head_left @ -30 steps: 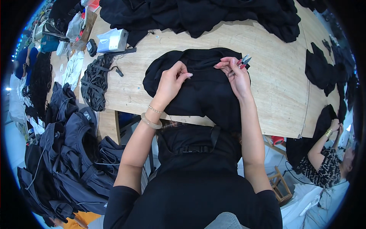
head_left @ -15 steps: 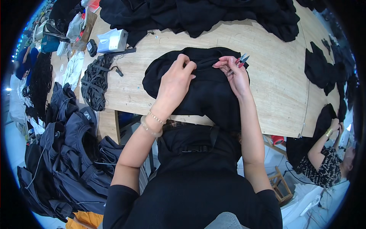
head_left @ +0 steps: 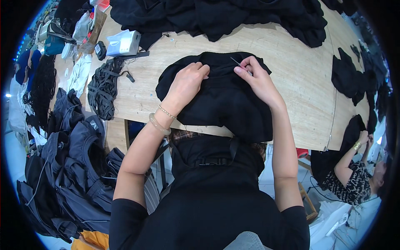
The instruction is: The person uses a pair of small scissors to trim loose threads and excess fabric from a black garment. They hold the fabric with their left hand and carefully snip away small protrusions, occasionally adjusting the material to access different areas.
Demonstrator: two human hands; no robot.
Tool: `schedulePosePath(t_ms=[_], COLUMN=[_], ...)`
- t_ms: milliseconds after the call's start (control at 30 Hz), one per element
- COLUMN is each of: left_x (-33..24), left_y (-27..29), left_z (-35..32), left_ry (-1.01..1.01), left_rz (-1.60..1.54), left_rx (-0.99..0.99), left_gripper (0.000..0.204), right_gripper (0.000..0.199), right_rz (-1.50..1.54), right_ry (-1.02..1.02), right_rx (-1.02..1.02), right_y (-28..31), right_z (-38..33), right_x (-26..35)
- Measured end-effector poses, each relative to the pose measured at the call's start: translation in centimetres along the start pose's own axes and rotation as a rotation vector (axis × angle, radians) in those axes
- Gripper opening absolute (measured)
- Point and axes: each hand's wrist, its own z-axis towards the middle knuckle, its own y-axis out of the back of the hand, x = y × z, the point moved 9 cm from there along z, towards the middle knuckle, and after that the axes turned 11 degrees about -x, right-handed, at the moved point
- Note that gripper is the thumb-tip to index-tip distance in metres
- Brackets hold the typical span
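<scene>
While the right hand is pinching a thin-bladed tool, the left hand is resting its bunched fingertips on the black garment; whether they are pinching cloth, I cannot tell. The garment is lying on the wooden table, hanging over its near edge. The present step seems to be close blade work; the next move is probably calling for smooth cloth and careful fingertips. Dark straps and a white packet are lying leftward, apart; only dark folds are hindering the view.
</scene>
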Motion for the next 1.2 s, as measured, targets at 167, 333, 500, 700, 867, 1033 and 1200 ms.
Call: schedulePosePath(t_ms=[167,333,500,700,867,1033,1200], left_x=[-1.2,-1.5,-0.4,1.4,2.1,2.0,1.6], left_y=[0.7,1.0,1.1,1.5,1.0,1.1,1.4], left_z=[0.2,0.1,1.0,2.2,2.6,2.8,3.0], left_ry=[-0.062,-0.006,0.096,0.194,0.242,0.242,0.217], left_rz=[0.053,-0.138,-0.247,-0.347,-0.364,-0.348,-0.306], left_rx=[-0.019,-0.061,-0.074,-0.128,-0.082,-0.079,-0.09], left_gripper=[0.007,0.009,0.008,0.005,0.005,0.004,0.004], right_gripper=[0.039,0.034,0.028,0.026,0.025,0.023,0.023], right_rz=[-0.122,-0.126,-0.155,-0.342,-0.427,-0.502,-0.547], right_ry=[0.012,0.041,0.264,0.376,0.525,0.538,0.561], right_rx=[0.011,0.022,-0.072,-0.131,-0.188,-0.137,-0.12], right_y=[-0.2,-0.5,0.1,0.0,-0.5,-0.9,-1.4], right_z=[-0.2,-0.8,-0.6,0.2,0.4,0.7,0.8], right_x=[0.1,1.5,2.9,4.9,6.9,7.3,7.7])
